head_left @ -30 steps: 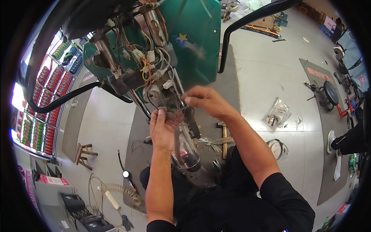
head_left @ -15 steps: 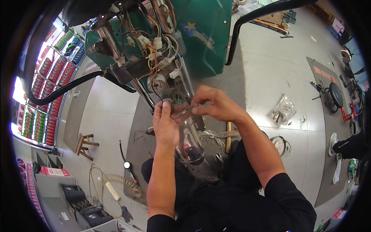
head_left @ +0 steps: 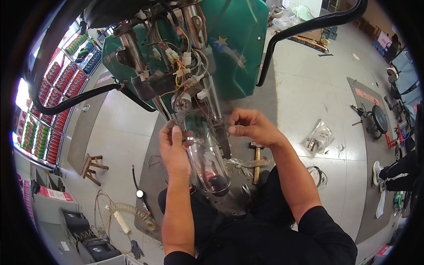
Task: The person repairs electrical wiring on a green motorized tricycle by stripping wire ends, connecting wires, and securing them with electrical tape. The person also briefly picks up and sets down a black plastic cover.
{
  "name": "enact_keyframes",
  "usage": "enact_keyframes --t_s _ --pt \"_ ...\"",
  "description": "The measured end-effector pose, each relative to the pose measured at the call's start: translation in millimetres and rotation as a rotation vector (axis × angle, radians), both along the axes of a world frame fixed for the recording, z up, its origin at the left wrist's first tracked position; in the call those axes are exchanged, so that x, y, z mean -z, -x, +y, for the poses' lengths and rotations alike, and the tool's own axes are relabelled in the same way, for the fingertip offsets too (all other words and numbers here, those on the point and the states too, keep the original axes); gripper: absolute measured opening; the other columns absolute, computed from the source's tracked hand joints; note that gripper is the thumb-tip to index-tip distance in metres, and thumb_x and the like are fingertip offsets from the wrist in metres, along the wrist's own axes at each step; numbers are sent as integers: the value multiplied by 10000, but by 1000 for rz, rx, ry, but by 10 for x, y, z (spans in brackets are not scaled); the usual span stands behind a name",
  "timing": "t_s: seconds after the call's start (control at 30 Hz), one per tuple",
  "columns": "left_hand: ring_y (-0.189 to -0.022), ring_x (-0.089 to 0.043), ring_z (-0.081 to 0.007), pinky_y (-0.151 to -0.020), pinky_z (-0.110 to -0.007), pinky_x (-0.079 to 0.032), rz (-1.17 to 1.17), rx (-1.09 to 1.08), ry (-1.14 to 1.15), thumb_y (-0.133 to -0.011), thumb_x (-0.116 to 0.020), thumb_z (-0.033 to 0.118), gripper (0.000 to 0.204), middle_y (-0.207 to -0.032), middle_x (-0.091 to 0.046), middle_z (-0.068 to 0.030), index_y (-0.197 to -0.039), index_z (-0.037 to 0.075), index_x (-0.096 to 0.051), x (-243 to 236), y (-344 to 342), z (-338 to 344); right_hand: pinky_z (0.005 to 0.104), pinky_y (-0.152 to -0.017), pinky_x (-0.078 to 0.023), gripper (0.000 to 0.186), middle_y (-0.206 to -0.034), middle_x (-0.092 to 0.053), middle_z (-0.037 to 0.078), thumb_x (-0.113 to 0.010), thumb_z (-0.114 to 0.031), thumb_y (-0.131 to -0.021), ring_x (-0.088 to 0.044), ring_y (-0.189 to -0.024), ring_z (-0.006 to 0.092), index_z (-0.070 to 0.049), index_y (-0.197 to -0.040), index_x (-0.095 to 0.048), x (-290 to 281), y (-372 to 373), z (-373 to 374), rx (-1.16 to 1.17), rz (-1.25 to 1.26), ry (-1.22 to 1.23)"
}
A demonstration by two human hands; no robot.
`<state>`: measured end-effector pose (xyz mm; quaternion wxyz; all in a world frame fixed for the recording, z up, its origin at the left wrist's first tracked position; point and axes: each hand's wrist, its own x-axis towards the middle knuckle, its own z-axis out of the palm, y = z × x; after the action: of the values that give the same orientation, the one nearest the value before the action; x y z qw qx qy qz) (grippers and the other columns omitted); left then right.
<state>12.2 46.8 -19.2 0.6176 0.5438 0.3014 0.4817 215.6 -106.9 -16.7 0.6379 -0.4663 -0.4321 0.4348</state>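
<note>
Ahead of me stands a vehicle's front end: metal fork tubes (head_left: 198, 27), a green panel (head_left: 238, 44), tangled wires with white connectors (head_left: 171, 55) and a round whitish component (head_left: 181, 101). Below lies a shiny, rounded chrome-like piece (head_left: 207, 168). My left hand (head_left: 174, 145) is closed at that piece's upper left edge, thumb up; what it grips is too small to make out. My right hand (head_left: 249, 128) pinches beside its upper right edge, near the fork, on something thin that I cannot make out.
Black curved tubes (head_left: 282, 35) flank the front end. A hammer (head_left: 257, 168), plastic bag (head_left: 319, 137), gauge (head_left: 140, 193) and coiled hose (head_left: 132, 212) lie on the floor. A wooden stool (head_left: 92, 168) stands left, a shelf (head_left: 53, 110) behind it. A person's legs (head_left: 393, 172) show at right.
My hands have moved apart since half a second ago: the left one left and down, the right one rightward. More of the shiny piece shows between them.
</note>
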Motion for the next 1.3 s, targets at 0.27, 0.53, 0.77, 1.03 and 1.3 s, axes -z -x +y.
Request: enact_keyframes --t_s 0.27,0.53,0.77,1.03,1.3 --pt "-786 -580 -75 -718 -227 -485 294 67 -446 -1004 -711 161 234 -983 -677 -34 -1168 -6 -696 -277 -25 -361 259 -766 -497 146 -941 -655 -13 -807 -98 -927 -601 -849 90 -15 -994 -706 -38 108 17 5 -74 5" --pt "-821 -615 -65 -775 -228 -493 362 262 -235 -985 -757 200 242 -945 -714 -6 -1107 -7 -725 -297 -115 -235 260 -777 -479 162 -918 -649 -20 -846 -94 -877 -595 -882 87 -27 -969 -730 -38 151 40 35 -372 -49" --pt "-844 -598 -49 -803 -222 -486 201 320 -29 -1005 -712 138 187 -946 -699 17 -1112 -15 -718 -324 -51 -215 257 -792 -509 193 -959 -704 -6 -804 -117 -927 -618 -868 82 -11 -1059 -712 15 99 -3 -32 25 22" --pt "-665 -465 -25 -606 -193 -362 153 311 -45 -1017 -710 212 181 -763 -606 66 -1035 34 -741 -296 -20 -204 249 -799 -506 221 -963 -703 -5 -803 -134 -930 -623 -896 78 -17 -1089 -705 -61 204 29 -76 49 26" --pt "-707 -564 -67 -616 -217 -428 -78 312 147 -1069 -609 167 123 -1020 -736 -65 -1133 68 -646 -261 28 -98 259 -714 -483 172 -891 -664 -32 -784 -191 -964 -589 -809 71 -33 -999 -726 16 198 63 -78 7 59"
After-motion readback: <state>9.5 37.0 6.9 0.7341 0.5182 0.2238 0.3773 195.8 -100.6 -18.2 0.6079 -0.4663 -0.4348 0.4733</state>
